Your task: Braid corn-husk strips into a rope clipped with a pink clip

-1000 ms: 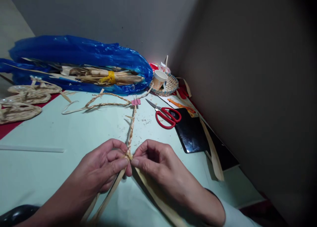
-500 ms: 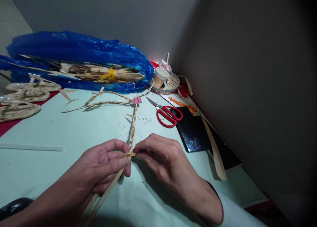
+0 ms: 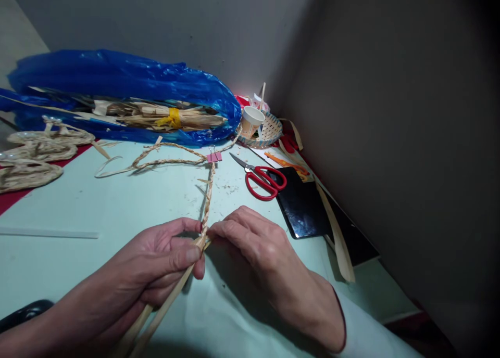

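A braided straw cord [image 3: 209, 196] runs toward me from a pink binder clip [image 3: 213, 157] on the table. My left hand [image 3: 167, 261] pinches the cord's near end between thumb and fingers. Loose flat straw strands [image 3: 164, 306] trail from that grip toward the bottom edge. On the other side of the braid, my right hand [image 3: 258, 254] is closed with its fingertips at the same spot, gripping a short piece of strand. Beyond the clip, more of the braid lies in a loop [image 3: 167, 162].
Red-handled scissors [image 3: 265, 182] lie by a black tablet-like slab [image 3: 302, 207] on the right. A blue plastic bag [image 3: 117, 72] of dried straw spans the back, near a paper cup [image 3: 252, 119] and woven basket [image 3: 272, 130]. Woven straw pieces [image 3: 39, 160] sit at left.
The strand that stuck out across the braid at my fingertips now lies down along it. My right hand has shifted slightly left and its wrist has turned a little.
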`<state>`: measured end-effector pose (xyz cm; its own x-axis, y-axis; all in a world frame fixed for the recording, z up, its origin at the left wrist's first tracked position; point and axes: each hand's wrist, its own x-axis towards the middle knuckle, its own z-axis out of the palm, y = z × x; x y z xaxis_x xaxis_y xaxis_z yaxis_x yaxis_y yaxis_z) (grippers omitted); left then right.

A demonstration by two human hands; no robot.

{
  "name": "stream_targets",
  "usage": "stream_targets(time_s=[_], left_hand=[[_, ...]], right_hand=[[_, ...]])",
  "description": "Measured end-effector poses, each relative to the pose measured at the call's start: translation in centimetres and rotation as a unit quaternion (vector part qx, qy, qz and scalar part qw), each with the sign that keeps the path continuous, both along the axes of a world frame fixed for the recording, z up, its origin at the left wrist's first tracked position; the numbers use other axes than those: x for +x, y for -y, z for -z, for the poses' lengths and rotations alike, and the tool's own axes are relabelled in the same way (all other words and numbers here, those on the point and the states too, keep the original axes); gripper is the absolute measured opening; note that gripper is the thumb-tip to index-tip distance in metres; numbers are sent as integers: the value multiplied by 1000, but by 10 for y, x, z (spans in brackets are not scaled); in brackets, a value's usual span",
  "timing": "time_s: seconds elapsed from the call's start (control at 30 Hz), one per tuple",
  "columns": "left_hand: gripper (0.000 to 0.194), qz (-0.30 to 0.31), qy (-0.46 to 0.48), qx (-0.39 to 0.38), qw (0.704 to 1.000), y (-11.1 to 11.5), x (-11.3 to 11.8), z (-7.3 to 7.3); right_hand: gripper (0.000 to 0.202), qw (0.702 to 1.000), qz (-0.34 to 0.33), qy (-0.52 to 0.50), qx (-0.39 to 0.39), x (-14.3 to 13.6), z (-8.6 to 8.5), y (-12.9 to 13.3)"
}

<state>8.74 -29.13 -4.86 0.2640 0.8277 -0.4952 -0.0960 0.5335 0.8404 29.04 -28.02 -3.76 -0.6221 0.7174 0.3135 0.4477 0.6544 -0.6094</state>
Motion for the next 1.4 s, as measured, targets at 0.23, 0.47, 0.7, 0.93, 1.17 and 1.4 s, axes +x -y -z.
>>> stream_targets(time_s=[0.23, 0.47, 0.7, 0.93, 1.17, 1.4], left_hand=[[36, 70, 14, 30, 997, -1, -1, 6], [43, 62, 28, 22, 997, -1, -1, 6], [30, 48, 83, -13, 995, 0, 1, 3], [30, 6, 66, -12, 998, 4, 2, -1], [37, -29, 36, -30, 998, 6, 6, -10], [36, -55, -25, -23, 998, 4, 7, -5]], right_hand=[[15, 997, 61, -7, -54, -9, 4, 4], [16, 998, 51, 14, 22, -10, 9, 4], [31, 997, 9, 5, 77, -1, 5, -3], [11, 974, 55, -141, -165, -2, 6, -5], [13, 859, 76, -238, -446, -5, 3, -8], [22, 836, 81, -251, -482, -5, 3, -8]])
